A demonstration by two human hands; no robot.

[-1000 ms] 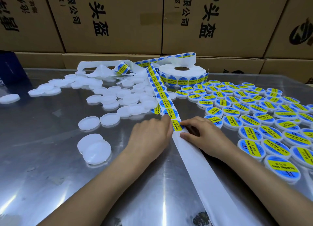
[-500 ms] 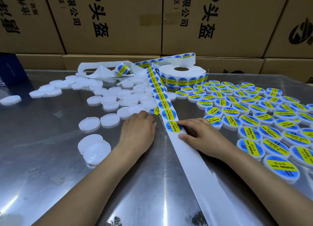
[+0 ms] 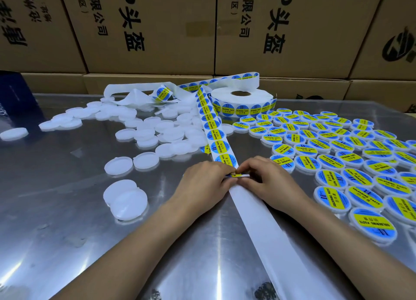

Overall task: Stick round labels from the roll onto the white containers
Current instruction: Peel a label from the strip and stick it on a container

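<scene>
Stacked brown cardboard boxes [image 3: 146, 29] printed with black Chinese characters fill the background, their tops cut off by the frame. In front of them lies a shiny metal table [image 3: 56, 209].

At the far middle of the table sits the roll of labels [image 3: 242, 101], lying flat, blue and yellow round stickers showing on its side. From it a strip of labels [image 3: 216, 135] runs toward the viewer, ending between the two hands. Past the hands only bare white backing paper [image 3: 265, 227] continues, leaving the frame at the bottom edge.

The left hand [image 3: 202, 185] and the right hand [image 3: 270, 178] meet fingertip to fingertip over the strip. Both have curled fingers pinching a single label [image 3: 236, 175], seen edge-on, lifted off the backing. The fingertips themselves hide most of it, so its print cannot be read.

To the left, plain white containers [image 3: 144, 133] lie scattered and partly heaped; two overlap near the left forearm. To the right, labelled containers [image 3: 333, 178] lie in close rows, the outermost cut off by the right edge. A dark blue object [image 3: 15, 90] at the far left is too cropped to identify.
</scene>
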